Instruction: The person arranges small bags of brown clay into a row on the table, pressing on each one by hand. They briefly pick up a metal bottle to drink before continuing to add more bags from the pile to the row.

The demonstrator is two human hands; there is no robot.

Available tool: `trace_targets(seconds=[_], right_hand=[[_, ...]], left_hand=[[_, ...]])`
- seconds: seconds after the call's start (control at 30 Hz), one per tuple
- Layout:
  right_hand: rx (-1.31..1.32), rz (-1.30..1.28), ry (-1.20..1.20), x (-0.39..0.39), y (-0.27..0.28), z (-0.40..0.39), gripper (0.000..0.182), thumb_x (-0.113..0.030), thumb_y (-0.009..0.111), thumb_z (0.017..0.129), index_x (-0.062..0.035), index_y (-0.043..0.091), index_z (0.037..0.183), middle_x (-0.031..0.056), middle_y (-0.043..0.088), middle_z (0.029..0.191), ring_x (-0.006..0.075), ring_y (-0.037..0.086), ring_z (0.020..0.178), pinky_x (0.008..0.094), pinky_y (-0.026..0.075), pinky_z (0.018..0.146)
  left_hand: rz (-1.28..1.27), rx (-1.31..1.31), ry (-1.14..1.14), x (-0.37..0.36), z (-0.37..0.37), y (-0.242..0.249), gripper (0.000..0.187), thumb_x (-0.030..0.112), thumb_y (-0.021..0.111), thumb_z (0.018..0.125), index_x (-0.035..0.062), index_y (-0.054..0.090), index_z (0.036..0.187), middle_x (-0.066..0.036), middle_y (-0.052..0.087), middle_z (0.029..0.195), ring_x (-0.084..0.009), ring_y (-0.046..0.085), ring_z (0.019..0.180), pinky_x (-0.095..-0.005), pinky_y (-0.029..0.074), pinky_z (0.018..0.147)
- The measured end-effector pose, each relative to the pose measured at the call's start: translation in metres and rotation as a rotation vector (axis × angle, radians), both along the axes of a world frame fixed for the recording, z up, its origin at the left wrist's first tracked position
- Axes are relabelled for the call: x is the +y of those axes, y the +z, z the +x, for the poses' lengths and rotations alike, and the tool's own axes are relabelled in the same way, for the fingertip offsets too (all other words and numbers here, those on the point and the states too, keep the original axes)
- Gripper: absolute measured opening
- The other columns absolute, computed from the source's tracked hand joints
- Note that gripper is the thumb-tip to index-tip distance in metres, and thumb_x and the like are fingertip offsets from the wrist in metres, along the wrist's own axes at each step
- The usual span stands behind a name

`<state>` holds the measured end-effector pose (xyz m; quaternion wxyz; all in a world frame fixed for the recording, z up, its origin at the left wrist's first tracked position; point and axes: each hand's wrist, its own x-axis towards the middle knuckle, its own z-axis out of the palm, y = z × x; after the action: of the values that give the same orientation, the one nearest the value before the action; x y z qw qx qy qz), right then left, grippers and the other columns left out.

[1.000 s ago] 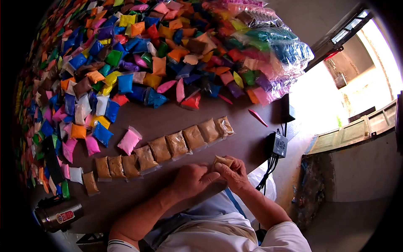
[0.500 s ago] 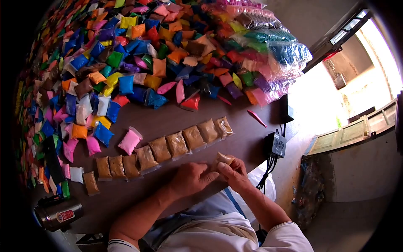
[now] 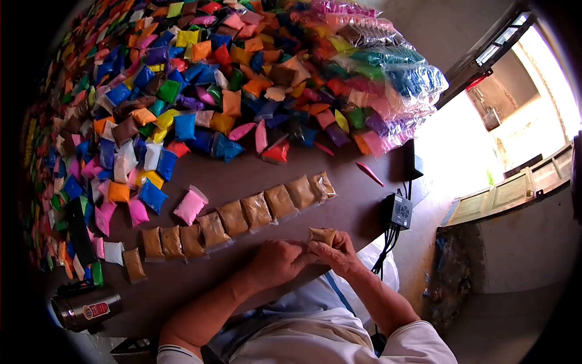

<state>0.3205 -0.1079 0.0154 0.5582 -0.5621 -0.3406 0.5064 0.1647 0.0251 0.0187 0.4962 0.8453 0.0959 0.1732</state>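
A small brown packet (image 3: 322, 235) is pinched in my right hand (image 3: 339, 255), above the table's near edge. My left hand (image 3: 277, 262) is close against it from the left, its fingers bent inward; its fingertips are partly hidden, so I cannot tell whether they grip the packet. Beyond my hands, several brown packets (image 3: 256, 210) lie side by side in a slanting row. One more brown packet (image 3: 134, 265) lies apart at the row's left end. A pink packet (image 3: 191, 205) rests just behind the row.
Many coloured packets (image 3: 170, 90) are heaped across the back and left of the table (image 3: 182, 291). Clear bags (image 3: 415, 79) sit at the back right. A metal flask (image 3: 91, 308) is at the near left, and a black box with cables (image 3: 400, 210) at the right edge.
My left hand has moved right and now meets my right hand. The held packet has tilted more level and shows more of its surface.
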Motion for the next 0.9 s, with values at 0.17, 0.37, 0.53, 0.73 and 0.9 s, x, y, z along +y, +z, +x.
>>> trace_targets(seconds=[0.17,0.37,0.53,0.73,0.9], right_hand=[[0.101,0.007,-0.040,-0.001,-0.007,0.001,0.037,-0.038,0.057,0.101,-0.0017,0.062,0.107,0.0015,0.063,0.087,0.0091,0.060,0.078,0.0232,0.049,0.069],[0.107,-0.074,-0.215,0.006,0.002,-0.017,0.041,-0.044,0.052,0.102,-0.0040,0.062,0.103,-0.0026,0.055,0.078,0.0055,0.049,0.066,0.0215,0.039,0.059],[0.131,-0.074,-0.128,0.001,-0.006,-0.003,0.038,-0.042,0.052,0.102,-0.0060,0.062,0.102,-0.0047,0.052,0.077,0.0035,0.044,0.064,0.0209,0.031,0.054],[0.089,-0.011,-0.034,0.001,-0.001,-0.001,0.027,-0.033,0.059,0.099,-0.0064,0.062,0.106,-0.0044,0.054,0.078,0.0038,0.045,0.063,0.0198,0.032,0.054],[0.118,0.013,-0.085,0.003,0.000,-0.009,0.027,-0.029,0.062,0.097,-0.0060,0.062,0.112,-0.0038,0.059,0.084,0.0029,0.046,0.065,0.0186,0.033,0.056]], left_hand=[[0.013,-0.036,0.052,-0.003,0.001,-0.008,0.027,0.026,0.062,0.095,0.0010,0.067,0.088,-0.021,0.067,0.083,-0.0412,0.066,0.078,-0.0459,0.053,0.067],[0.080,-0.034,0.073,-0.006,0.000,-0.014,0.028,0.026,0.062,0.095,0.0000,0.066,0.087,-0.021,0.067,0.082,-0.0420,0.065,0.078,-0.0468,0.052,0.068],[0.103,-0.008,0.040,-0.008,0.000,-0.015,0.027,0.027,0.062,0.095,0.0010,0.066,0.087,-0.021,0.067,0.082,-0.0414,0.065,0.078,-0.0470,0.052,0.069],[0.055,-0.007,0.083,-0.006,0.000,-0.014,0.028,0.027,0.063,0.095,0.0017,0.064,0.081,-0.020,0.067,0.081,-0.0399,0.065,0.074,-0.0466,0.051,0.064],[0.078,-0.091,0.072,-0.008,0.002,-0.017,0.028,0.025,0.065,0.094,0.0010,0.064,0.080,-0.020,0.066,0.079,-0.0409,0.064,0.073,-0.0466,0.051,0.062]])
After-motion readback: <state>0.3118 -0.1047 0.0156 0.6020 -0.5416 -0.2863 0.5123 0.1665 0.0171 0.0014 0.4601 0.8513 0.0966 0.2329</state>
